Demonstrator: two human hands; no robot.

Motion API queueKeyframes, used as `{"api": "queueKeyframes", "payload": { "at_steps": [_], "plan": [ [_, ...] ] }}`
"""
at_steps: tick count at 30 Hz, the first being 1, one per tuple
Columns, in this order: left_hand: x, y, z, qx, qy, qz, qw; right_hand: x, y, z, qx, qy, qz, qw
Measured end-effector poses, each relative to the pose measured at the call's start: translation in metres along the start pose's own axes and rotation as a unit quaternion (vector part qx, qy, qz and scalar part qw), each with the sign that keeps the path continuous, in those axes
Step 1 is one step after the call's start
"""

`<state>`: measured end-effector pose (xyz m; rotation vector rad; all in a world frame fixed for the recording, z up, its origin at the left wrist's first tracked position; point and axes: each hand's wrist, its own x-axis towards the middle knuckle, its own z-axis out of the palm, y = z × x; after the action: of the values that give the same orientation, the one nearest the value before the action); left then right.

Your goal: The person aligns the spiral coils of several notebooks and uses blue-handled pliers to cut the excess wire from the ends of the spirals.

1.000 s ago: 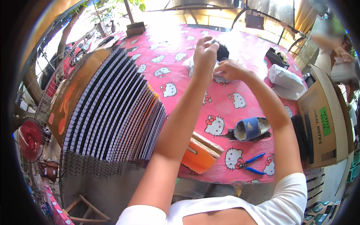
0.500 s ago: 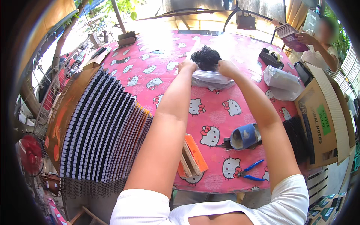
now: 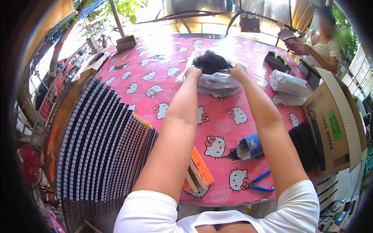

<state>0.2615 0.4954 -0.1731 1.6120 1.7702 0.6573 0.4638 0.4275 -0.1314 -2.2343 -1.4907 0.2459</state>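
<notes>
At the far middle of the table, a clear plastic bag (image 3: 217,88) lies with its mouth spread. A tangled bundle of black curly coils (image 3: 211,62) shows in it, looking like plastic binding spirals. My left hand (image 3: 193,72) is closed on the bag's left edge, and my right hand (image 3: 237,71) is closed on its right edge. Both arms reach straight forward. The fingertips are partly hidden by my hands and the crumpled plastic.
Tall stacks of spiral notebooks (image 3: 97,143) fill the left side. Between my arms are an orange wooden block (image 3: 201,167), a blue roll-shaped thing (image 3: 250,146) and blue-handled cutters (image 3: 259,182). Rightward stand a white-wrapped package (image 3: 289,87), tape dispenser (image 3: 278,61) and carton (image 3: 330,120). Another person (image 3: 320,46) holds notebooks.
The bag's plastic has been spread out wider around the coils, with film now showing behind and left of them. The other person has lowered the notebooks and leaned leftward.
</notes>
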Motion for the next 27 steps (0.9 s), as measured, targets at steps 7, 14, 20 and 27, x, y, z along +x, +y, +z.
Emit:
{"api": "queueKeyframes", "payload": {
  "at_steps": [7, 14, 20, 27],
  "plan": [
    [0.019, 0.014, 0.001, -0.35, 0.028, -0.159, 0.923, 0.028, 0.037, -0.014, 0.015, -0.036, 0.056, 0.998],
    [0.026, 0.047, -0.05, -0.438, -0.021, -0.131, 0.889, 0.033, -0.018, -0.042, -0.281, -0.082, 0.036, 0.955],
    [-0.023, 0.127, -0.112, -0.421, 0.121, 0.198, 0.877, 0.061, -0.041, -0.116, -0.319, 0.047, -0.012, 0.947],
    [-0.015, 0.103, -0.118, -0.231, -0.002, 0.039, 0.972, 0.053, -0.033, -0.102, -0.332, -0.088, 0.025, 0.939]
  ]
}}
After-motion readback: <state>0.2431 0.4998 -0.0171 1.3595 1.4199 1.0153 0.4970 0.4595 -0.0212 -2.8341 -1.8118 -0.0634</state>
